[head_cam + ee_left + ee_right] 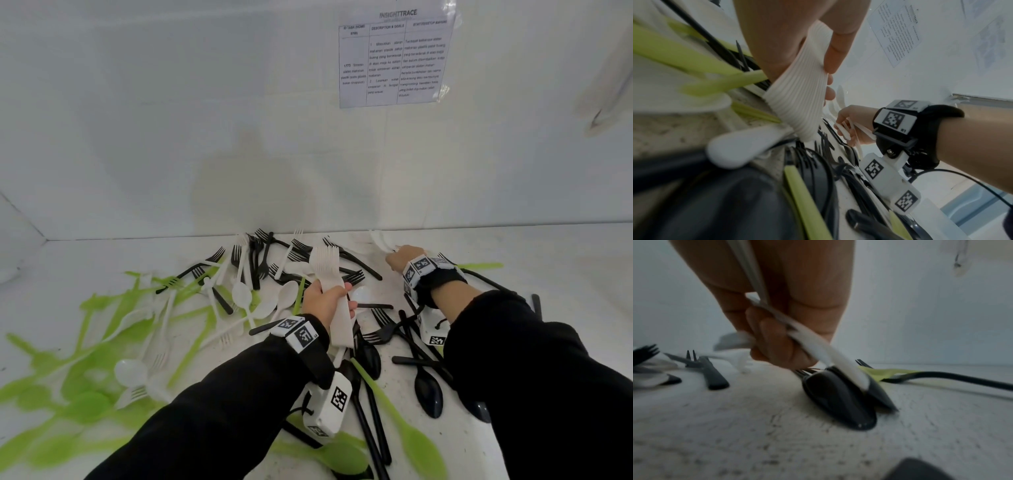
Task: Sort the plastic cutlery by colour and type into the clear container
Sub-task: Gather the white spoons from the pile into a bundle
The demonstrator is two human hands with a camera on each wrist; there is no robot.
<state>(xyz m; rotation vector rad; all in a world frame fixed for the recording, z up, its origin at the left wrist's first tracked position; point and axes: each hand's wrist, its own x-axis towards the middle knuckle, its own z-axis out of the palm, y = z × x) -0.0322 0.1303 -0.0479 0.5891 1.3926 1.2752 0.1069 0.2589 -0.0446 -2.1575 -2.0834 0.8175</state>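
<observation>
Loads of plastic cutlery was scattered all over the white desk (513, 246). Far left was mostly green spoons (85, 407) lying flat, blurry in the head view, with a few white spoons (130, 371) and white forks mixed in among them. Moving toward the middle, a tangle of black forks (255, 260) sat near the back wall, with white spoons just in front of them.

Left hand (325, 301) was curled tight around a thick stack of white forks (327, 267), prongs pointing up and away, handles sticking out below the fist. In the left wrist view the stack (801, 97) looked like a neat ribbed block, fingers wrapped over one side.

Right of that, black spoons (428, 387) and black forks lay on the desk between the two sleeves, plus a long green spoon (407, 435) running toward the near edge.

Right hand (400, 258) was further back near the wall, fingers pinched on a couple of white pieces (818, 350), held low over a black spoon (838, 402). Couldn't tell if those were knives or spoon handles, too blurry. A printed sheet (394, 58) was taped on the wall above. Didn't spot the clear container anywhere.
</observation>
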